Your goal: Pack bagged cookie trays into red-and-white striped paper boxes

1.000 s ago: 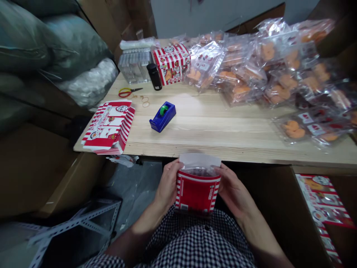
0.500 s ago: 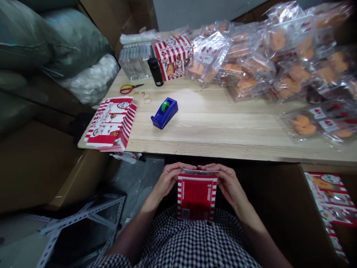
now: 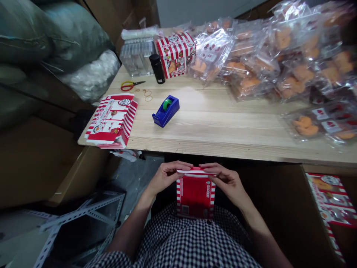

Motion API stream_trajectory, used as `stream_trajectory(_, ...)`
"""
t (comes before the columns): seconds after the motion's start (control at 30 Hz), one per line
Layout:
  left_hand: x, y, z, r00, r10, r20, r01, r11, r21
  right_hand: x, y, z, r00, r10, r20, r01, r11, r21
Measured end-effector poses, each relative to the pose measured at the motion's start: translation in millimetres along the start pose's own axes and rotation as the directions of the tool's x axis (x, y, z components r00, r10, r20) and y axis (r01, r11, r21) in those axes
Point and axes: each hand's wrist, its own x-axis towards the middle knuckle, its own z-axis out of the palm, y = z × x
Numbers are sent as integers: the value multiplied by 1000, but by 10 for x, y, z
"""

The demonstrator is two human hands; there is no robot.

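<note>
Left hand (image 3: 167, 178) and right hand (image 3: 224, 182) pinch top edge of red-and-white striped carton (image 3: 195, 197), nearly meeting, just below near edge of tabletop (image 3: 212, 130).

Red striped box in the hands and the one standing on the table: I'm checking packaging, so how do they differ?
The held box is upright between the left hand and right hand, below the wooden table; the standing box sits on that table's far side. The held box shows a mostly plain red panel; the standing box shows orange food pictures. Both have red-and-white stripes.
</note>
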Motion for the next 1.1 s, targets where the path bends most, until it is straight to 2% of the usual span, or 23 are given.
stream_trajectory(0.13,-12,-38,49,997,13,-75,-12,1000,11,17,97,-20,999,-50,15,51,996,-69)
stream_trajectory(0.2,-1,-32,49,998,0,-70,1,1000,6,26,114,-61,999,-52,14,53,997,-65)
stream_trajectory(0.37,78,170,-5,994,-16,105,9,998,69,69,-106,-141,993,-29,111,44,990,-136)
stream_trajectory(0.5,182,387,-21,986,-5,166,-23,986,165,157,-295,-105,992,-49,118,75,970,-231)
stream_trajectory(0.63,272,489,-38,972,-34,232,-16,977,211,262,-304,-100,984,-54,172,101,956,-276)
stream_trajectory(0.9,389,396,-25,985,32,169,-86,943,320,389,-278,-151,980,82,183,-43,978,-206)
stream_trajectory(1.1,379,420,66,990,-35,135,-5,958,288,435,-332,-145,980,105,170,-80,986,-147)
